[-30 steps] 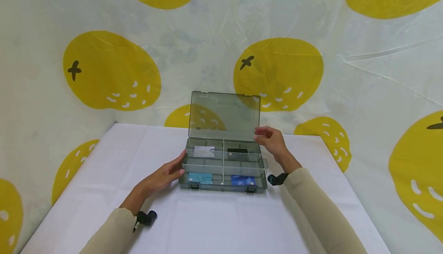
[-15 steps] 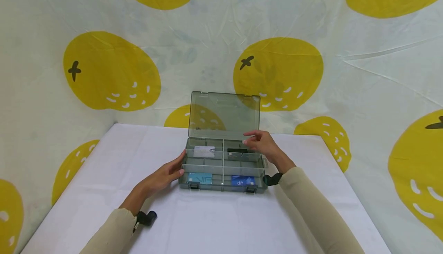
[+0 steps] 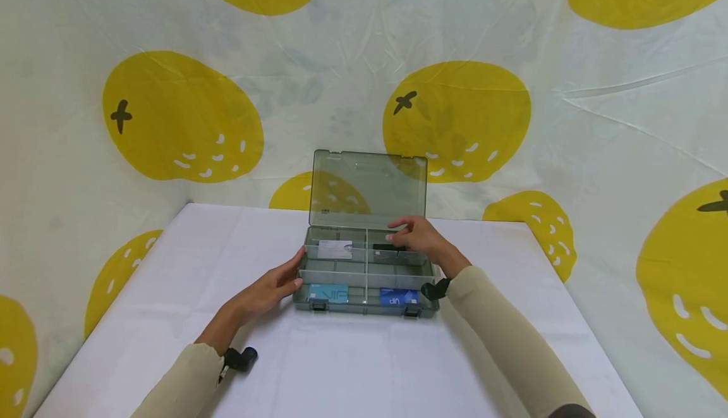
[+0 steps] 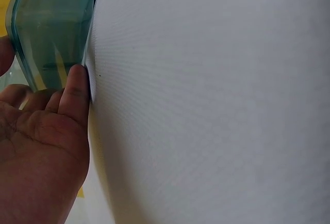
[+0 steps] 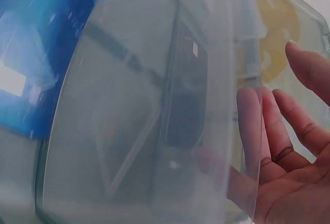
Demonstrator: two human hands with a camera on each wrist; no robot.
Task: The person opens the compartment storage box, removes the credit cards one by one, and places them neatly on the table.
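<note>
A grey see-through plastic compartment box (image 3: 364, 310) lies on the white cloth, its lid (image 3: 364, 190) raised at the back. My left hand (image 3: 264, 291) touches the box's left side with nearly straight fingers. In the left wrist view, the fingertips (image 4: 77, 74) meet the box's clear wall (image 4: 51, 33). Over the back right compartment is my right hand (image 3: 423, 239), fingers loosely bent, close to a black card (image 3: 383, 248) that it partly hides. The right wrist view shows thumb and fingers spread apart with nothing between them, beyond a clear divider (image 5: 129, 147).
A white card (image 3: 335, 250) is in the back left compartment. At the front are a teal card (image 3: 328, 294) on the left and a blue card (image 3: 398, 296) on the right. Two latches sit on the front wall. A patterned cloth (image 3: 341, 89) hangs behind.
My right hand has moved leftward from the box's right back corner by the lid to above the black card. The left hand, box and cards have stayed where they were.
</note>
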